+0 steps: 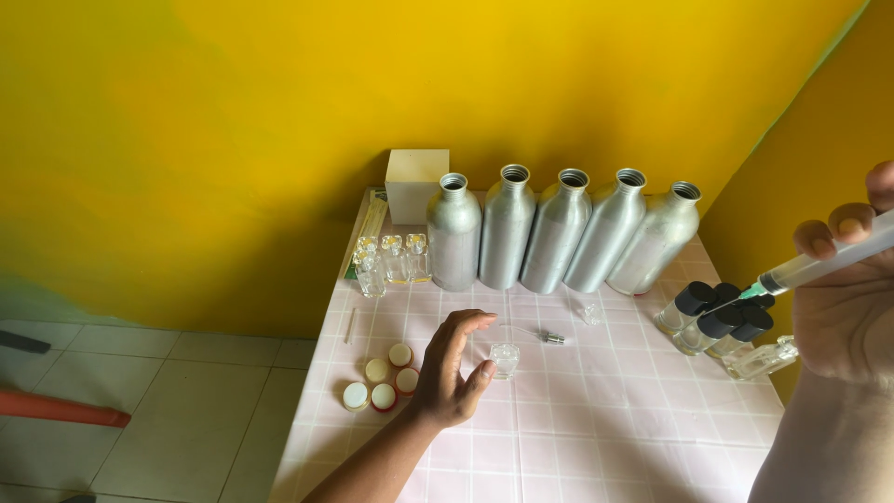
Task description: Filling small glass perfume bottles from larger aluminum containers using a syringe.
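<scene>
The left hand (453,373) cups a small glass bottle (504,360); the right hand (843,307) holds a syringe (819,265).

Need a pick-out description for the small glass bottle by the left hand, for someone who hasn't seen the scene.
Start at the row of five silver aluminium bottles along the yellow wall, then come forward across the pink tiled table. The small clear glass bottle stands alone beside the left hand, open-topped, unlike the black-capped bottles at right.
</scene>
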